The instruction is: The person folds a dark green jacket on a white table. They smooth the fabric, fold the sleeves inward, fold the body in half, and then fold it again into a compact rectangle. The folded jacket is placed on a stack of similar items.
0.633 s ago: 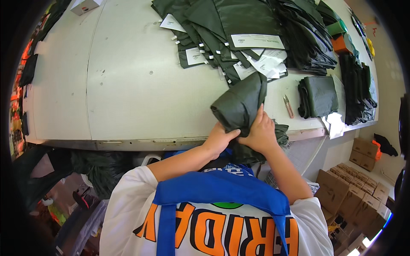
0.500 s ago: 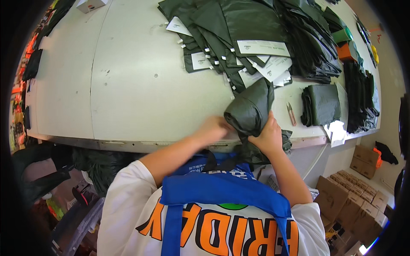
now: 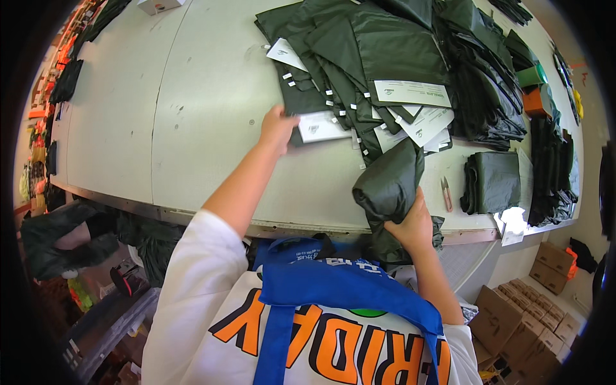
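My right hand (image 3: 414, 226) is wrapped round a rolled bundle of dark green coated fabric (image 3: 390, 183) at the table's front edge, its loose lower end hanging over that edge. Farther off to the left, my left hand (image 3: 277, 130) pinches the near left edge of a flat dark green pouch (image 3: 303, 96) beside its white card (image 3: 321, 126). This pouch lies at the left side of a fanned pile of similar pouches (image 3: 401, 58), several with white cards and small white tags. My left fingertips are partly hidden.
Pink-handled thread snips (image 3: 446, 194) lie right of the bundle, next to a folded dark green fabric stack (image 3: 493, 183). More dark fabric (image 3: 548, 170) lies along the right edge. Cardboard boxes (image 3: 494, 321) stand on the floor at lower right.
My left hand has left the rolled bundle and reached away to the left side of the pouch pile, taking hold of one pouch's edge. The right hand still grips the bundle.
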Demonstrator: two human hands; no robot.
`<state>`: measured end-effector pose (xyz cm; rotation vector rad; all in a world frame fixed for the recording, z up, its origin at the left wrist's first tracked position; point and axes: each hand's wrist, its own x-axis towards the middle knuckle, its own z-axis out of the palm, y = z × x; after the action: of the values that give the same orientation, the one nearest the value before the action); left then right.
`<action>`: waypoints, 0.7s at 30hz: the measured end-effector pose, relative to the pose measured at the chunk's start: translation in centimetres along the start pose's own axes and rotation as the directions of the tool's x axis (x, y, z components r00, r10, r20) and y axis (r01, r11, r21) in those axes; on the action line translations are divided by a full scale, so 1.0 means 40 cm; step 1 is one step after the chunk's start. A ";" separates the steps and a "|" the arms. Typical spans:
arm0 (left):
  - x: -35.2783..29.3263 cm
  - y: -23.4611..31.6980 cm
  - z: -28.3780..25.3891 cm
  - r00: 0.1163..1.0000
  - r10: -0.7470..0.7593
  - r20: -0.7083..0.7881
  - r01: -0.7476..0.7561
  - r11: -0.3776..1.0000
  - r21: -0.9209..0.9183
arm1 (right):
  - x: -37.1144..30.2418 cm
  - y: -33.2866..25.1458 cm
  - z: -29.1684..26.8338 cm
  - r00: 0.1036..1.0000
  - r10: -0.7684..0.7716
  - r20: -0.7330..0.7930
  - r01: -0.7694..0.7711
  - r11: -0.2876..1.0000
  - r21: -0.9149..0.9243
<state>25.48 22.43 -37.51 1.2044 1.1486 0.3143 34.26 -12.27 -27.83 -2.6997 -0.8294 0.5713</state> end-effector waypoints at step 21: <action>-0.474 -0.070 -0.215 0.843 0.103 0.527 -0.063 0.994 -0.094 | -0.057 -0.267 -0.054 0.633 -0.629 0.452 0.655 0.746 0.120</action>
<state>8.98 12.45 -29.20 1.1786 0.5947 0.0719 28.35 -5.30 -21.49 -2.0600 -1.8533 1.0266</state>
